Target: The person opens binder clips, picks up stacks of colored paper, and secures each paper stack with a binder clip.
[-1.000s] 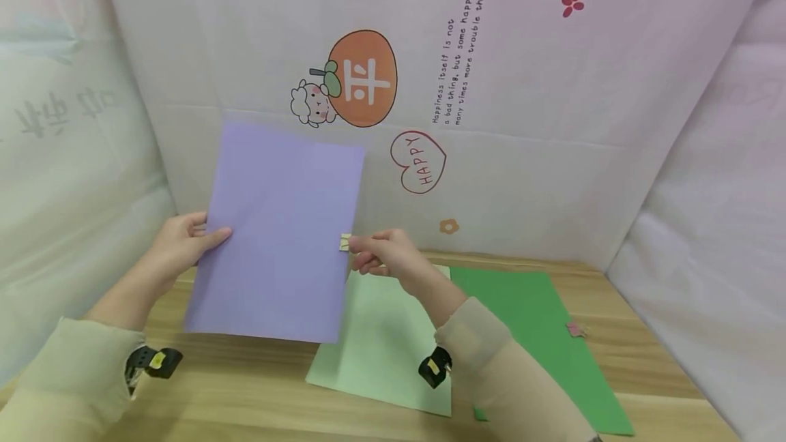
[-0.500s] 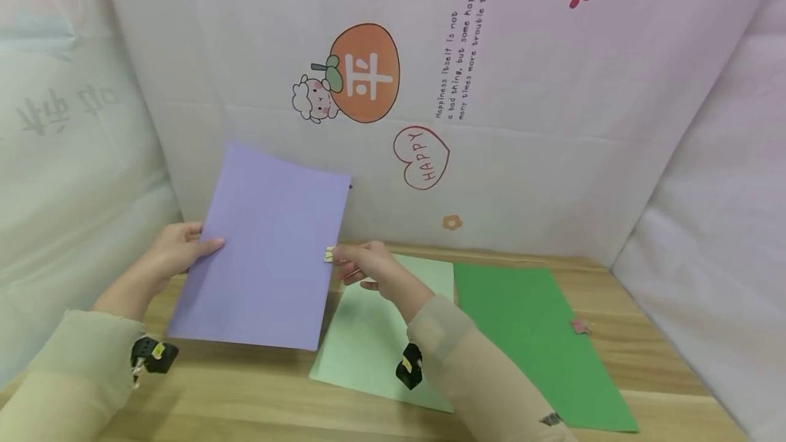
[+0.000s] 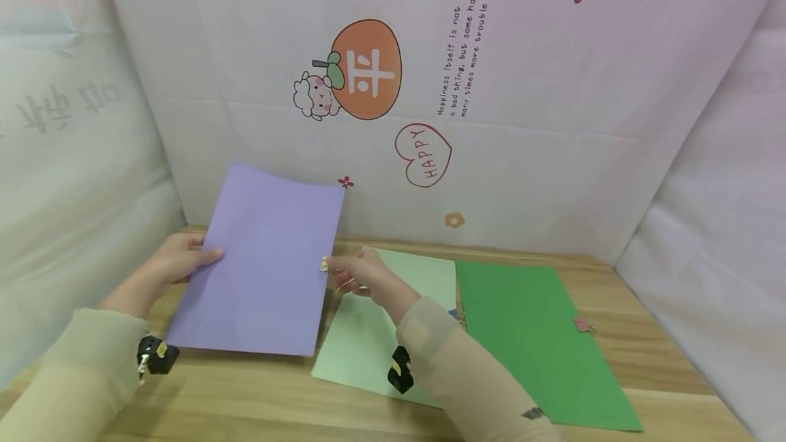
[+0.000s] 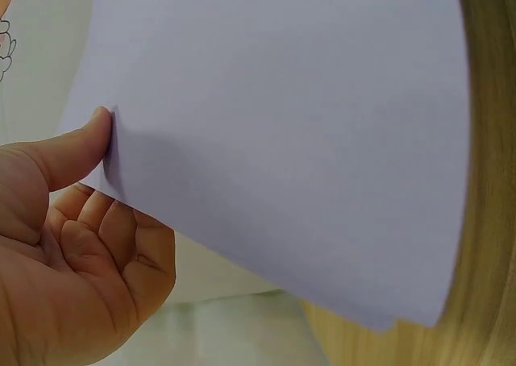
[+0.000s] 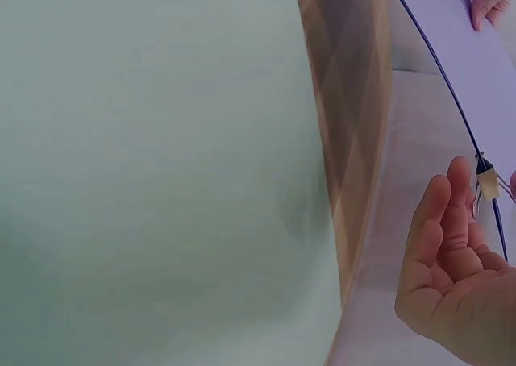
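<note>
A lavender sheet of paper [image 3: 264, 258] is held tilted above the wooden table. My left hand [image 3: 175, 258] pinches its left edge, thumb on the near face and fingers curled behind, as the left wrist view shows. On the sheet's right edge sits a small pale-yellow binder clip [image 3: 325, 264] with wire handles. My right hand [image 3: 368, 275] pinches this clip at its handles; in the right wrist view the clip [image 5: 488, 180] straddles the dark-looking paper edge, and the thumb is mostly cut off by the frame.
A pale green sheet [image 3: 368, 340] lies on the table [image 3: 245, 394], partly under my right arm. Right of it is a darker green sheet [image 3: 540, 333] with a pink clip [image 3: 583, 325]. A blue clip [image 3: 453, 314] shows between them. Printed cloth [image 3: 522, 155] stands behind.
Both hands have lowered the lavender sheet and shifted it a little left, with the clip still on its right edge. The blue clip has come into view beside my right forearm.
</note>
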### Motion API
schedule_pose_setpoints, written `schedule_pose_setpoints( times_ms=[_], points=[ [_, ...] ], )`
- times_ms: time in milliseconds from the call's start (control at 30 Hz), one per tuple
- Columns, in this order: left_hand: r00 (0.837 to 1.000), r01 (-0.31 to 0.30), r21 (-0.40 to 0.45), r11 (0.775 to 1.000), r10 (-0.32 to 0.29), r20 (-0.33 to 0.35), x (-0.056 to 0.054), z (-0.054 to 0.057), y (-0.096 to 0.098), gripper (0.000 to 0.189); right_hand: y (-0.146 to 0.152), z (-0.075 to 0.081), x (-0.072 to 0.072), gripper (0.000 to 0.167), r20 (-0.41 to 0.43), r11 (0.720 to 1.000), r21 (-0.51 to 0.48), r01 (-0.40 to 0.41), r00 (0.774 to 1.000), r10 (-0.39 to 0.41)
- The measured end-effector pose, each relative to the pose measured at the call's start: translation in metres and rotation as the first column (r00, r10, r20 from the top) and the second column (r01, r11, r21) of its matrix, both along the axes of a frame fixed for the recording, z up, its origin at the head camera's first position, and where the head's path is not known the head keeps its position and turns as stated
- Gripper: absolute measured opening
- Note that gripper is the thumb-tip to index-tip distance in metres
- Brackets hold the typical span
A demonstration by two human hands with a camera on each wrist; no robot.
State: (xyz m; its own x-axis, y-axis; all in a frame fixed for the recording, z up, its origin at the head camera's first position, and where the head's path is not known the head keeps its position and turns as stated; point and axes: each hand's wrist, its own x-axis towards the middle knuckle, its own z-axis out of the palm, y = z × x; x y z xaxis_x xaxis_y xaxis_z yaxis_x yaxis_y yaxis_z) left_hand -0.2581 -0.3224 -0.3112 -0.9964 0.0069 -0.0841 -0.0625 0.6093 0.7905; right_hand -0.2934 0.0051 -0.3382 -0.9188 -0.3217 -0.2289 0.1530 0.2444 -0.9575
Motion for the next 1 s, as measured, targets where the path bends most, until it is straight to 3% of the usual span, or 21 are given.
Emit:
schedule_pose_setpoints(
  times_ms=[367,600,1000],
  points=[
    [0.999,0.006,-0.007,1.000,-0.006,0.041,-0.008,-0.019,-0.004,0.055,-0.011,-0.017,0.001,0.029,-0.029,0.997,0.067,0.027,0.999,-0.025],
    [0.998,0.014,0.010,1.000,-0.015,0.056,-0.011,-0.027,-0.003,0.056,-0.010,-0.024,0.004,0.035,-0.024,0.975,0.222,-0.001,1.000,0.006],
    [0.995,0.045,-0.034,0.998,-0.042,0.095,-0.014,-0.034,-0.001,0.057,-0.012,-0.037,0.001,0.035,-0.047,0.978,0.197,-0.063,0.996,0.073]
  ],
)
